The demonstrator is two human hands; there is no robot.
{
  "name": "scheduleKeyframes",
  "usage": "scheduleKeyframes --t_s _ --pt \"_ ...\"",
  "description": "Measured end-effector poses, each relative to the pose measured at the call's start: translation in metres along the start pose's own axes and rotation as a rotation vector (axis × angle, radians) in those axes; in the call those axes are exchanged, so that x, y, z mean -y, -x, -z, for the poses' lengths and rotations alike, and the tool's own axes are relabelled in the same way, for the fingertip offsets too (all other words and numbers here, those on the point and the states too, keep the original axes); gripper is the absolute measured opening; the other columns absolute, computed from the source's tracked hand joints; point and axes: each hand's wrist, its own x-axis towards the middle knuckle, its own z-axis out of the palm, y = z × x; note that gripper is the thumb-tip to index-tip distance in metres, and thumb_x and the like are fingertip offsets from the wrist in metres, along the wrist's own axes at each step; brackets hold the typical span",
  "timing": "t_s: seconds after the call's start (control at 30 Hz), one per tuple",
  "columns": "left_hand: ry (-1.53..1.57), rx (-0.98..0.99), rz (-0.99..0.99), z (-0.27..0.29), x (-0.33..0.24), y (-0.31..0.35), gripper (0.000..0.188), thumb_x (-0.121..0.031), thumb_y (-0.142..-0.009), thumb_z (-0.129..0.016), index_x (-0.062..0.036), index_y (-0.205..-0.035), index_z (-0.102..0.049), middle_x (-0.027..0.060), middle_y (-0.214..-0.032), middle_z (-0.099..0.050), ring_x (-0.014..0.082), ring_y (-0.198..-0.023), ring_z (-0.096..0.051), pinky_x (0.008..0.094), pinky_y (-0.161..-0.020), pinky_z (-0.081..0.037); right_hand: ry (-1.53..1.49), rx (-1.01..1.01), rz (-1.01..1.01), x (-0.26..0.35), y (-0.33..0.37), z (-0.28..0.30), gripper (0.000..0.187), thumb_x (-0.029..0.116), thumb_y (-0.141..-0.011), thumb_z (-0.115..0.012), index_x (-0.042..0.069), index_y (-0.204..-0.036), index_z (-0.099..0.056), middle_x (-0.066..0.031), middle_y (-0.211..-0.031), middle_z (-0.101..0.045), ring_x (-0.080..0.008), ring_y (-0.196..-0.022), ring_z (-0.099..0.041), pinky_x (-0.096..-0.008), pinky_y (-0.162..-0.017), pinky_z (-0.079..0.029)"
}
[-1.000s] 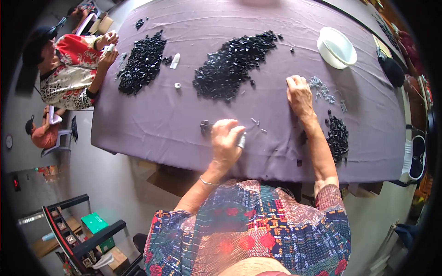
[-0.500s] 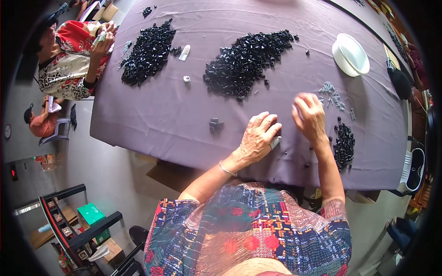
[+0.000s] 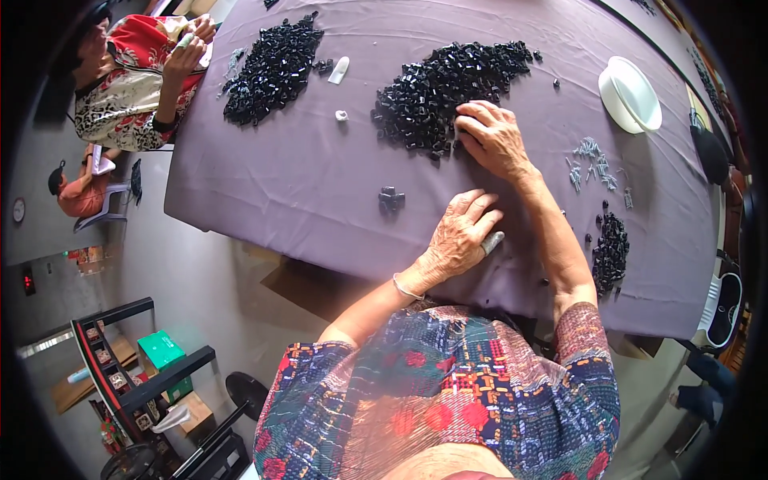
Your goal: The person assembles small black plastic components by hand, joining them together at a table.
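Observation:
My right hand [image 3: 494, 140] reaches over the near right edge of a big pile of small shiny black pieces [image 3: 436, 88]. Its fingers are bent and close together, and whatever lies between the fingertips is hidden. Nearer to me, my left hand [image 3: 464, 234] is low over the cloth, fingers curved and apart, with nothing visible between them. A pale greyish cover [image 3: 493, 242] sits on one of its digits. Left of this hand lies a small cluster of black pieces [image 3: 391, 200]. Thin grey metal-looking bits [image 3: 590, 164] are scattered right of my right forearm, beyond a smaller black pile [image 3: 610, 254].
Purple-grey cloth covers the table [image 3: 280, 208]. A white plastic bowl [image 3: 632, 94] stands at the far right. Another black pile [image 3: 276, 72], a pale finger-shaped cover [image 3: 339, 70] and a small white lump [image 3: 342, 116] lie left. A person in a patterned top [image 3: 136, 96] sits at the left edge.
My right hand has moved left and away from me, from near the grey bits to the big pile. The dark piece seen at my left fingers is no longer visible there.

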Motion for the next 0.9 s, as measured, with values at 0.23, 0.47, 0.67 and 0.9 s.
scheduleKeyframes --t_s 0.23,0.47,0.67,0.9 --pt "0.012 -0.005 -0.019 -0.002 0.004 0.002 0.033 -0.016 -0.069 -0.072 -0.0055 -0.099 -0.062 0.0118 -0.114 -0.056 0.0312 -0.112 -0.049 0.0426 -0.097 -0.039 0.121 0.096 -0.054 0.016 0.068 0.047 0.028 0.008 -0.079 -0.059 0.011 -0.107 -0.060 -0.0038 -0.126 -0.055 -0.0262 -0.123 -0.046 -0.0412 -0.098 -0.035" --pt "-0.002 -0.006 -0.062 -0.003 0.007 0.005 0.036 -0.013 -0.065 -0.074 -0.0056 -0.098 -0.061 0.0110 -0.111 -0.058 0.0318 -0.108 -0.052 0.0428 -0.094 -0.042 0.232 0.112 -0.155 0.045 0.120 0.071 0.036 0.004 -0.078 -0.057 0.013 -0.113 -0.061 -0.0044 -0.127 -0.054 -0.0271 -0.123 -0.046 -0.0419 -0.099 -0.036" --pt "0.032 0.025 -0.058 0.001 -0.002 0.015 0.038 -0.011 -0.065 -0.074 -0.0052 -0.100 -0.061 0.0117 -0.112 -0.057 0.0332 -0.108 -0.052 0.0425 -0.095 -0.042 0.236 0.127 -0.211 0.067 0.150 0.090 0.040 0.004 -0.077 -0.058 0.013 -0.115 -0.060 -0.0069 -0.128 -0.053 -0.0281 -0.124 -0.045 -0.0425 -0.100 -0.035" --pt "0.046 -0.001 -0.052 0.003 -0.006 0.021 0.035 -0.009 -0.066 -0.073 -0.0030 -0.098 -0.060 0.0125 -0.110 -0.057 0.0318 -0.108 -0.053 0.0412 -0.097 -0.041 0.216 0.026 -0.282 0.072 0.179 0.101 0.041 0.007 -0.074 -0.065 0.011 -0.114 -0.060 -0.0082 -0.127 -0.053 -0.0288 -0.123 -0.046 -0.0422 -0.100 -0.035"
